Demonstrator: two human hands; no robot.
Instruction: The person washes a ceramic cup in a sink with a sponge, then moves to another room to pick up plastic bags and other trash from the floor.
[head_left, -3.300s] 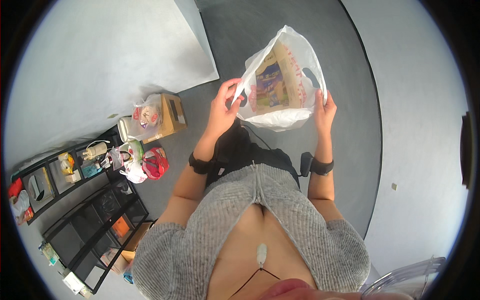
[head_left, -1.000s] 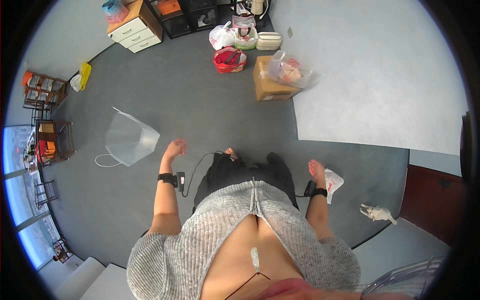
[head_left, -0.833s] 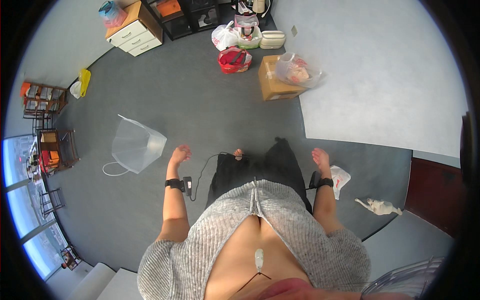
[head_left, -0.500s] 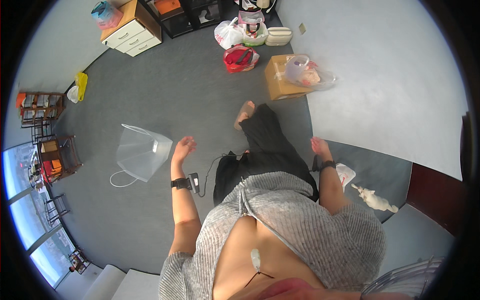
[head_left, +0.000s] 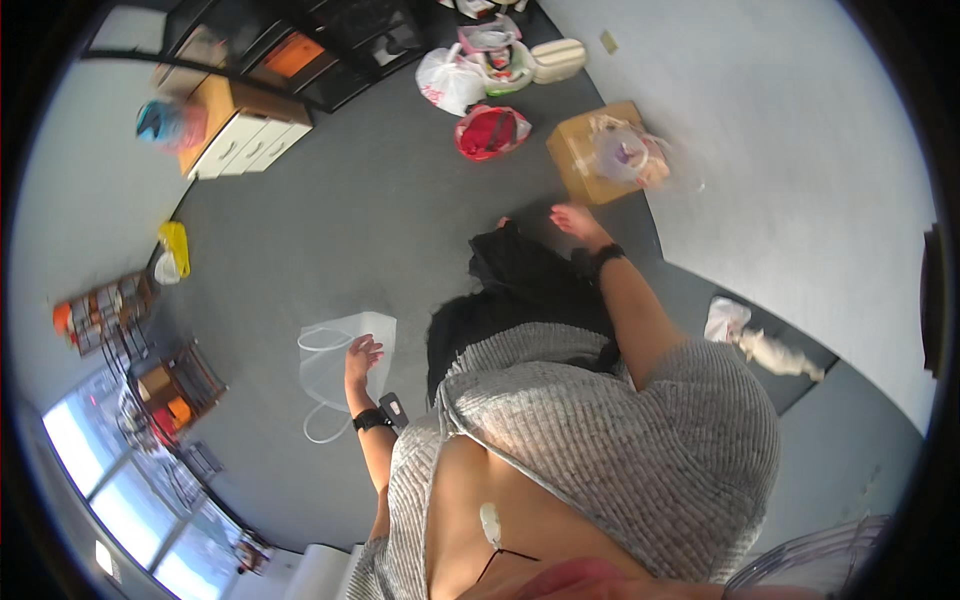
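Note:
My left hand point(head_left: 364, 358) hangs at my side, empty, its fingers apart and slightly curled. Behind it in the view is a clear plastic tote bag point(head_left: 335, 372) with two white loop handles; whether the hand touches it I cannot tell. Out in front, my right hand point(head_left: 576, 222) is empty with loosely stretched fingers, a little blurred. Nearest to it is a cardboard box point(head_left: 575, 160) against the wall, with a see-through plastic bag point(head_left: 632, 155) of pinkish things on top. Both wrists wear black straps.
A red bag point(head_left: 490, 133), a white plastic bag point(head_left: 452, 82) and a cream case point(head_left: 558, 62) stand beyond the box. To the far left is a drawer cabinet point(head_left: 245, 140); wooden chairs point(head_left: 175, 395) line the left side. A white cat-like figure point(head_left: 778, 355) lies at right.
My body has turned to the right. My right hand has swung forward toward the cardboard box, and my left hand now overlaps the clear tote bag in view.

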